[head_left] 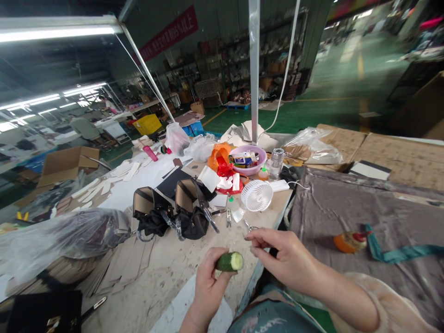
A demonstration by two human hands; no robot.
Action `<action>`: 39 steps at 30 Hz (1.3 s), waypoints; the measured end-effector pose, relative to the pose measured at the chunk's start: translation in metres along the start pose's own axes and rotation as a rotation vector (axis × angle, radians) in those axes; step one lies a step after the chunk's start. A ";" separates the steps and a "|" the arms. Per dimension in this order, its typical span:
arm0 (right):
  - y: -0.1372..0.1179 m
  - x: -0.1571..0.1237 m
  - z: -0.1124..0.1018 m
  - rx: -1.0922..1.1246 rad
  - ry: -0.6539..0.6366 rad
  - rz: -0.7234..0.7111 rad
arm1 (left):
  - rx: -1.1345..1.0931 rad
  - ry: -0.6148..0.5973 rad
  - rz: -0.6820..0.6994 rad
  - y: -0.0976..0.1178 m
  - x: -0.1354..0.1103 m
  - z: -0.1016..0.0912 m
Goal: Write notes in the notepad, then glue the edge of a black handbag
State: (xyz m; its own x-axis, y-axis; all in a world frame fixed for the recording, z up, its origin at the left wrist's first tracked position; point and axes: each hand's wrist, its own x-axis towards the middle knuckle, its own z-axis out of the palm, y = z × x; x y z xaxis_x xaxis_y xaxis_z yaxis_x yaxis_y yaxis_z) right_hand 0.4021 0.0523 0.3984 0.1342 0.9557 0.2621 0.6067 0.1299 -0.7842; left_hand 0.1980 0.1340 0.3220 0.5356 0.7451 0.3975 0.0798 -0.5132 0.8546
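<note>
A short piece of cucumber (230, 262), dark green with a pale end, is gripped between the thumb and fingers of my left hand (210, 277). My right hand (282, 254) is to the right, over the table edge, with thumb and fingertips drawn close together. Whether something small is pinched there I cannot make out. Just beyond those fingertips lies a small metal scissors-like tool (249, 226). Metal thread snips (228, 218) rest farther left. Two black and tan handbags (189, 210) stand on the worktable (166, 268) beyond my left hand.
A white fan (257, 195), a lilac basin (239, 169) and a glass jar (276, 163) stand farther back. An orange bottle (349, 242) and a teal strap (398, 253) lie on grey covered material at right. Clear plastic (69, 236) covers stacked pieces at left. A metal post (254, 69) rises behind.
</note>
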 end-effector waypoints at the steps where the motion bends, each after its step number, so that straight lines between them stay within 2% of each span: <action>1: 0.006 -0.003 -0.005 -0.067 -0.057 0.026 | 0.061 0.001 0.043 0.000 0.001 -0.002; 4: 0.023 -0.018 -0.025 -0.221 -0.368 0.023 | 0.219 0.000 0.158 0.002 0.003 -0.008; 6: 0.026 -0.027 -0.035 -0.227 -0.499 -0.004 | 0.293 -0.021 0.196 0.003 0.004 -0.009; 8: 0.023 -0.029 -0.040 -0.158 -0.449 0.012 | 0.333 -0.055 0.222 0.004 0.005 -0.009; 10: 0.016 -0.026 -0.039 -0.058 -0.283 0.010 | 0.334 -0.083 0.249 0.004 0.006 -0.006; 12: 0.010 -0.019 -0.034 0.039 -0.138 -0.079 | 0.312 -0.108 0.263 0.004 0.007 -0.003; 13: 0.008 -0.016 -0.031 0.077 -0.105 -0.147 | 0.296 -0.125 0.263 0.003 0.008 -0.001; 15: 0.007 -0.010 -0.024 0.136 -0.113 -0.270 | 0.254 -0.164 0.254 0.002 0.008 0.001; 17: 0.006 -0.007 -0.018 0.174 -0.143 -0.327 | 0.205 -0.200 0.242 0.001 0.008 0.002; 19: 0.005 -0.006 -0.011 0.205 -0.135 -0.320 | 0.159 -0.221 0.236 0.000 0.006 0.002; 21: 0.005 -0.005 -0.003 0.271 -0.105 -0.221 | 0.118 -0.233 0.214 0.001 0.004 0.002; 23: 0.009 -0.002 0.005 0.386 -0.060 -0.028 | 0.021 -0.219 0.132 0.001 0.002 0.004; 26: 0.024 0.003 0.013 0.556 0.016 0.255 | -0.379 -0.144 -0.157 0.003 -0.002 0.008; 29: 0.044 0.004 0.016 0.502 -0.002 0.365 | -0.839 -0.099 -0.424 0.003 -0.005 0.014; 31: 0.053 0.002 0.016 0.349 -0.003 0.327 | -0.989 -0.074 -0.521 0.004 -0.005 0.016; 33: 0.055 0.000 0.017 0.263 0.044 0.206 | -1.038 -0.045 -0.595 0.005 -0.004 0.016; 39: 0.026 0.006 0.020 0.296 0.159 -0.178 | -1.078 -0.094 -0.639 0.008 -0.004 0.017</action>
State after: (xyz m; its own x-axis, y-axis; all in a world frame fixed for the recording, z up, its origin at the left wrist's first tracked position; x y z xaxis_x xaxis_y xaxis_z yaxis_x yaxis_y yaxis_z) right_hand 0.4029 0.0667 0.3680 0.1811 0.8614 0.4745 0.3818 0.3831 -0.8411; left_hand 0.2109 0.1195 0.3213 0.7161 0.6759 -0.1745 -0.3562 0.5689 0.7413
